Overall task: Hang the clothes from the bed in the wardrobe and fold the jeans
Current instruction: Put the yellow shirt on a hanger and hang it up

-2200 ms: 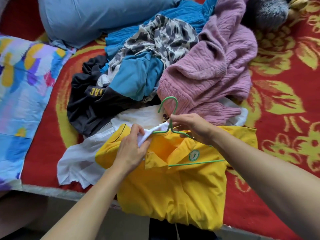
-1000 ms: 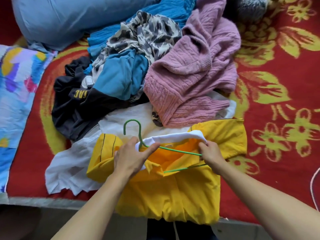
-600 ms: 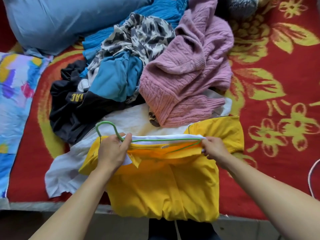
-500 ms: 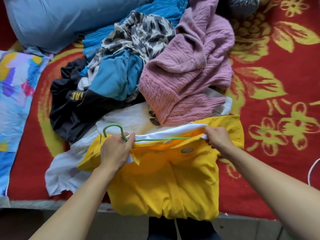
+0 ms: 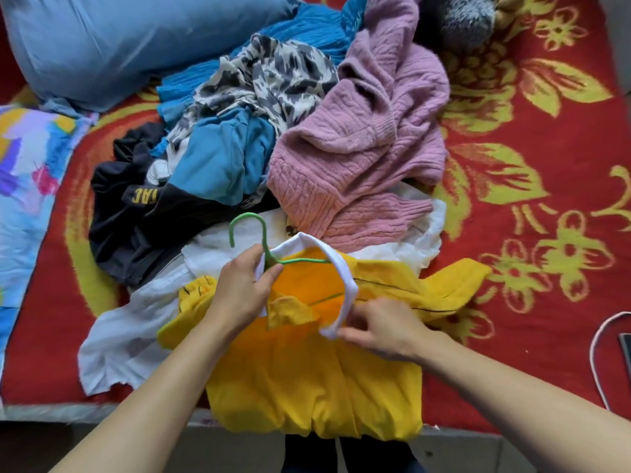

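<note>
Two hands are holding one yellow shirt (image 5: 307,380), which is lying front-down-the-edge across the near side of the bed, its hem hanging over the edge toward the person. A green hanger (image 5: 263,233) is sitting partly inside the shirt's neck: its hook is sticking out beyond the white collar (image 5: 345,268), and its wire arms are showing through the open neck hole. The left hand (image 5: 242,291) is curling thumb and fingers around the hanger's neck just below the hook, pressing the left end of the collar along with it. The right hand (image 5: 382,331) is pinching the near right end of the collar with bent fingers, resting on the shirt's chest.

Under the shirt's left shoulder a white garment (image 5: 116,339) is spreading out. Beyond the collar a heap of clothes is lying: a pink knitted sweater (image 5: 368,138) just touching the collar's far side, a black top (image 5: 126,227), a teal piece (image 5: 218,158) and a leopard-print piece (image 5: 273,73). A blue pillow (image 5: 102,39) is lying behind the heap. Everything is resting on a red blanket (image 5: 546,165) with yellow flowers, and a white cable (image 5: 596,353) is curving at the right edge.
</note>
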The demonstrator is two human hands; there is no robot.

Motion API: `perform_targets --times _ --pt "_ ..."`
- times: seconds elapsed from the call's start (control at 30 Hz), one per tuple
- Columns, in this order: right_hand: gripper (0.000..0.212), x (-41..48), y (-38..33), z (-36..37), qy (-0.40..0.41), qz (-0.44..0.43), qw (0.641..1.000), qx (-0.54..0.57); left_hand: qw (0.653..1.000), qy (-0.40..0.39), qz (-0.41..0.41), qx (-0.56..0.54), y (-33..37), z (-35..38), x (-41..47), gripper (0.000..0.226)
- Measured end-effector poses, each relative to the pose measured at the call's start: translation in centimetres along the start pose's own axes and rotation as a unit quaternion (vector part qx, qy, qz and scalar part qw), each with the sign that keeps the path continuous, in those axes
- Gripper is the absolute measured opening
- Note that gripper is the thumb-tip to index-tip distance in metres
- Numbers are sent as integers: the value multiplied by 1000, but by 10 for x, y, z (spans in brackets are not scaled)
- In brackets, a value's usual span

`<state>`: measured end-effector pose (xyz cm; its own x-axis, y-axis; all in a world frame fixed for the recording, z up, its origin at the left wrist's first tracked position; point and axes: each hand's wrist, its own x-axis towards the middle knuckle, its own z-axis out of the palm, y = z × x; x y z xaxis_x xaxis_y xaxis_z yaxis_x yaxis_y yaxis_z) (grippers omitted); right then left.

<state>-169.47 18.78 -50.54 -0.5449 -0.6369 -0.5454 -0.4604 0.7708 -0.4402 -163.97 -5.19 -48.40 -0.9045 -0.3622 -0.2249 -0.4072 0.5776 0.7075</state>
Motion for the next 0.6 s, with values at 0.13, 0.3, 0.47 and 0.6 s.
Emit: perform_targets --times 0.13,0.3,0.47,0.6 --pt "22 4 -1 -45 355 -57 933 -5 995 -10 92 24 16 -13 6 23" --pt "25 33 -32 -71 339 -180 918 -96 987 -24 162 8 40 -21 4 13" --pt "33 36 -14 -90 301 -137 940 -85 986 19 153 59 6 -58 -3 30" --pt "42 15 -1 -120 284 -91 955 1 993 71 86 50 1 -86 -13 20"
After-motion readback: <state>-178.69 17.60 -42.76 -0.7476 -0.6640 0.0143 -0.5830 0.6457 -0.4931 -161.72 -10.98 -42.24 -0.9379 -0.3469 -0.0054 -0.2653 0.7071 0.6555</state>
